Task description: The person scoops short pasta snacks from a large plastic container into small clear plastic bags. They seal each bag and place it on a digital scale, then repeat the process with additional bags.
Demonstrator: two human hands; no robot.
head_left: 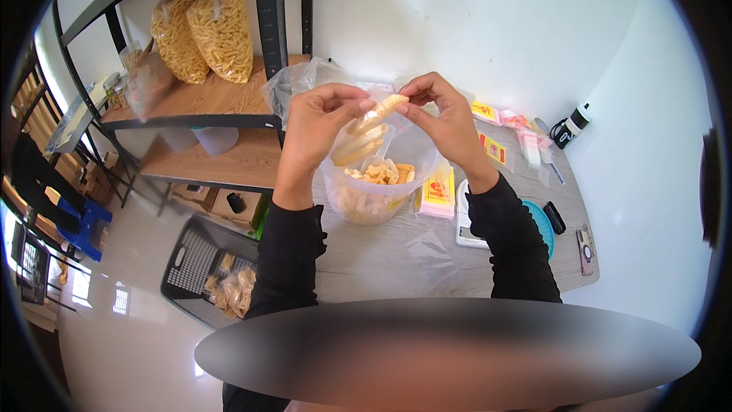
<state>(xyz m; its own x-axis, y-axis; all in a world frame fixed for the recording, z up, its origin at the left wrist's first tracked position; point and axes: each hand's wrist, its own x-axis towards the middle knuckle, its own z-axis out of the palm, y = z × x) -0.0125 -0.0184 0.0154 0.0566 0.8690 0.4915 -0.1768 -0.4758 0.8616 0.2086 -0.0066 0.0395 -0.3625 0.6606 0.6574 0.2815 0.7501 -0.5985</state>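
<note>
– Spotting any labels in the head view?

– Seeing yellow labels with red print on packets [437,191] beside the clear tub [358,210], and white marking on a black bottle [570,128] near the wall [648,152].

– Looking over the surface and room?

– Finding a grey wood-grain table [358,263] under the tub of snack pieces [381,174], with a white scale [466,233] and a phone [585,252] to the right. Noting brown shelves [206,97] with two big snack bags [221,37] to the left, and a dark crate [181,263] of small filled bags [232,291] on the floor [114,351].

– Checking the grip?

– Holding a small clear bag [360,145] of pale snack sticks, tilted above the tub. Pinching near its top with thumb and fingers of left hand [322,123] and right hand [444,120], tips nearly together on both. Cannot tell whether sealed.
</note>
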